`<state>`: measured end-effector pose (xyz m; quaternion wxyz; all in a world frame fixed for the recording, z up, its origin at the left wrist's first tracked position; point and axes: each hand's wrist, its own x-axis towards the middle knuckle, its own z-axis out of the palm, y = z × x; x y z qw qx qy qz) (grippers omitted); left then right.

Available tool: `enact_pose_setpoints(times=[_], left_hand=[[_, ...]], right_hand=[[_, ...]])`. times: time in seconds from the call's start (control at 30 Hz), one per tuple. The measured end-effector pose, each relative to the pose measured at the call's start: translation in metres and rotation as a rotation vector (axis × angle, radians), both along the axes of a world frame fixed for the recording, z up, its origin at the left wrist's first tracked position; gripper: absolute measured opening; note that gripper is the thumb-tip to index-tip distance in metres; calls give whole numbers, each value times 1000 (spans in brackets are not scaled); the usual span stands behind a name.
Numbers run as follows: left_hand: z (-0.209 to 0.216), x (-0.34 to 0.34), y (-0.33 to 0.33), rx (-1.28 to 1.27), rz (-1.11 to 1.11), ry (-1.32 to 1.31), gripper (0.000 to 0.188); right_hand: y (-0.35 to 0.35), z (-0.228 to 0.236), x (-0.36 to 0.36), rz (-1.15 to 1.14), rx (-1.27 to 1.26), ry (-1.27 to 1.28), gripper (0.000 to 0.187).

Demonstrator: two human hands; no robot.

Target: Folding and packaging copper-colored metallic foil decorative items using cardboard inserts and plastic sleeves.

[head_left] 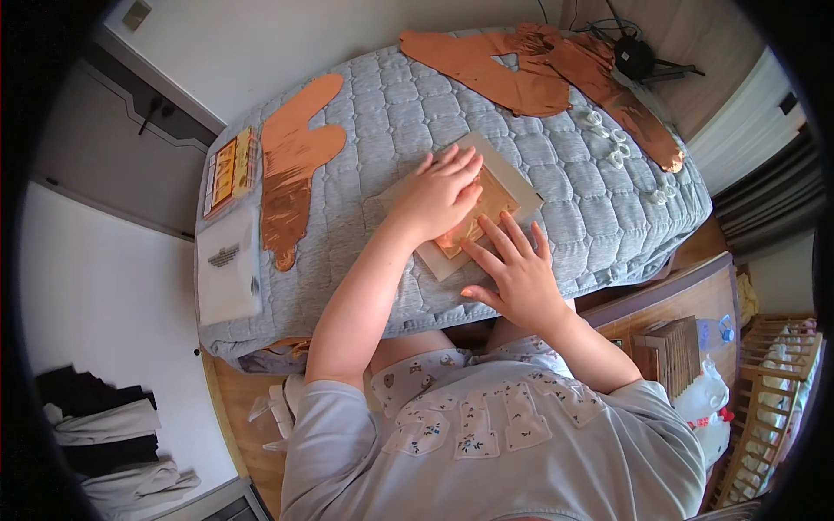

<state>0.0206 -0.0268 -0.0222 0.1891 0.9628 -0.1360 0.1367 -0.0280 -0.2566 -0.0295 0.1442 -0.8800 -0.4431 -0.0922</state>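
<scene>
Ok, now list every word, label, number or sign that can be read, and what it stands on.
White package: dark print, too small and blurred to read.
Yellow-and-red packet: print too small to read.
Grey shirt: large floral letter-shaped patches, left untranscribed.
Black device: pale mark, too small to read.

The left hand (443,196) and right hand (521,271) hide parts of a copper-coloured sheet (499,201) on a gray board (504,161). The lower edge crops a gray shirt (512,473); the dark rim clips a curtain (773,187); print (224,254) on a white packet (230,295) is too small to read.
</scene>
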Motion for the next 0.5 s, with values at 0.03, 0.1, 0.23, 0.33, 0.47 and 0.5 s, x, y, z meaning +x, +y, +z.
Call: enact_pose_setpoints(times=[0.03,0.1,0.23,0.33,0.47,0.5], left_hand=[[-4,-1,-1,43,-4,13,54],[-10,-2,-1,85,-5,28,56],[-18,-6,0,164,-14,-18,60],[-21,-6,0,175,-8,-45,63],[-19,-7,-4,206,11,-12,71],[-19,-7,-4,205,19,-10,71]], right_hand=[[0,0,0,4,0,-1,67],[0,0,0,3,6,-3,68],[0,5,2,21,23,-10,66],[-11,8,14,94,83,34,57],[-17,10,26,106,315,279,48],[-10,14,27,75,285,122,47]])
